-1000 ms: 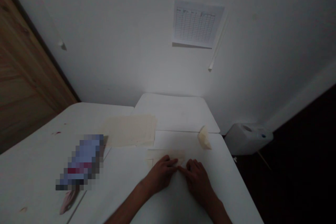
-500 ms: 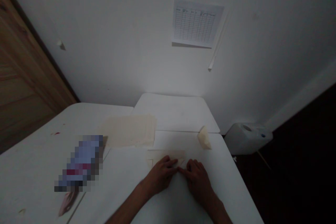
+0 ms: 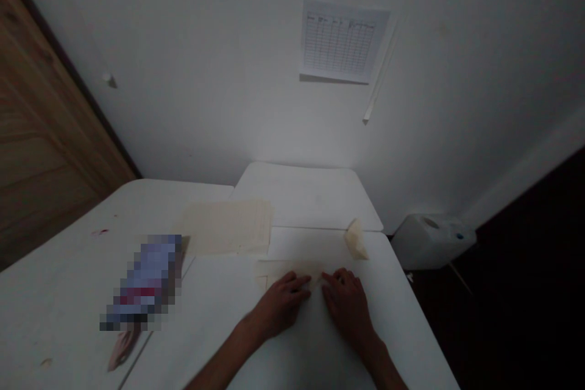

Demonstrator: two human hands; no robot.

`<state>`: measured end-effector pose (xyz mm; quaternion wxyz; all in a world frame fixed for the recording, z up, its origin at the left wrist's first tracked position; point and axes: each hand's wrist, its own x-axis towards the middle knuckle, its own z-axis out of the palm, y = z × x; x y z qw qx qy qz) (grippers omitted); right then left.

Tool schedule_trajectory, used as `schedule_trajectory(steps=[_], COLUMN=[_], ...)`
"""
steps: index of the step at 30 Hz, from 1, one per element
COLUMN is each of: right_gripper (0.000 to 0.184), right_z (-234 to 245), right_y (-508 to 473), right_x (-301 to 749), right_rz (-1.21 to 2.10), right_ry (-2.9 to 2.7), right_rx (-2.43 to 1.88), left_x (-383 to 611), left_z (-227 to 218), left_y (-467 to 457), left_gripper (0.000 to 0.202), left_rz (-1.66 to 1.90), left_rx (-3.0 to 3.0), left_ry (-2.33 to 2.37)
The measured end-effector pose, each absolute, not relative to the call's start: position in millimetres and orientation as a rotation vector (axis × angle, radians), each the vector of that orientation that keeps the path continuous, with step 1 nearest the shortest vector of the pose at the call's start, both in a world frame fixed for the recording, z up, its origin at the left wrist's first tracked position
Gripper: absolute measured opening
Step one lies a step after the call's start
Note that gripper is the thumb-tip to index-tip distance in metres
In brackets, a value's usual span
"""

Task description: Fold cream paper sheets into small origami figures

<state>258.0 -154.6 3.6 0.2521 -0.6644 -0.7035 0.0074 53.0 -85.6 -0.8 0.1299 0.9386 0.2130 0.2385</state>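
A cream sheet of paper [image 3: 286, 267], partly folded, lies flat on the white table [image 3: 219, 311]. My left hand [image 3: 280, 306] rests on its near edge with fingers flat and pressing down. My right hand [image 3: 347, 304] lies beside it, fingertips on the paper's right end, fingers also stretched flat. Neither hand grips anything.
A stack of cream sheets [image 3: 226, 226] lies behind to the left. A small folded paper piece [image 3: 356, 239] stands at the right. A blurred-out object [image 3: 146, 280] sits left. A chart [image 3: 340, 41] hangs on the wall, and a white container [image 3: 432, 237] stands on the floor beyond the table's right edge.
My right hand has slid a little forward and up along the paper's right end. My left hand has stayed in place.
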Motion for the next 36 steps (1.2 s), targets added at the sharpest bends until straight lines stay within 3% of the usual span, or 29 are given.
schedule_trajectory(steps=[5,12,17,22,25,36], right_gripper=[0.049,0.065,0.058,0.031,0.018,0.022], right_z=[-4,12,14,13,14,0], right_y=[-135,-113,-107,-97,-93,-113], right_x=[271,273,274,278,278,278], right_rz=[0.203,0.444,0.528,0.606,0.594,0.174], right_ry=[-1.789,-1.918,-1.923,-2.01,-2.053,-2.186], right_rx=[-1.628,-1.56,-1.612,-1.54,-1.495,-1.332], left_x=[26,-31,-36,-27,-25,-28], left_z=[11,24,12,21,28,20], left_y=[-78,-56,-49,-44,-44,-49], left_gripper=[0.043,0.053,0.041,0.018,0.014,0.025], left_rz=[1.025,0.893,0.82,0.81,0.774,0.778], left_rx=[2.603,2.517,2.414,2.378,2.405,2.605], left_ry=[0.76,0.986,0.971,0.815,0.763,0.695])
